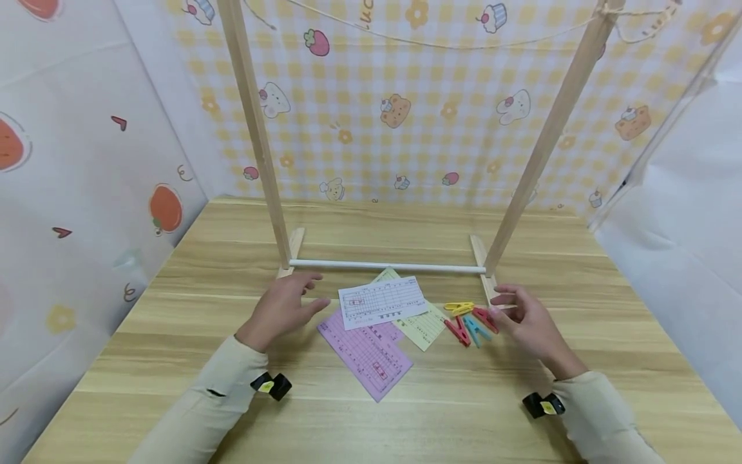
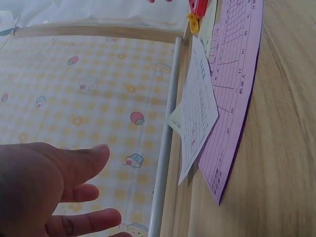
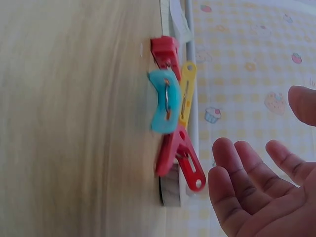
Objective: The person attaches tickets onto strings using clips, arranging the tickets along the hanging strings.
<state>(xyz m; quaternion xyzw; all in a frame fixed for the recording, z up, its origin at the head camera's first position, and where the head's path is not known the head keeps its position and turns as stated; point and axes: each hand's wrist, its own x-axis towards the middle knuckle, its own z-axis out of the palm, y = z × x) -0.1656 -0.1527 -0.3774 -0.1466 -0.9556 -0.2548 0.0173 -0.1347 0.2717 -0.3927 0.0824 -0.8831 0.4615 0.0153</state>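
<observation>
Sleeves (image 1: 199, 406) (cropped), part-hidden yellow slip (image 1: 426, 327)

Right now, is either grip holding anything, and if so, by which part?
Nothing is held: the left grip is empty beside the papers, the right grip empty beside the clothespins.

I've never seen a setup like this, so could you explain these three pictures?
There's no machine, just a person's bare left hand and right hand. The wide picture comes from a camera worn on the head; the other two from a camera on each wrist, hence the tilt. On the wooden table lie overlapping white, yellow and purple paper slips, with red, blue and yellow clips beside them. A wooden frame with string tied to it stands there. The left hand is near the slips, the right near the clips; neither holds anything.
</observation>
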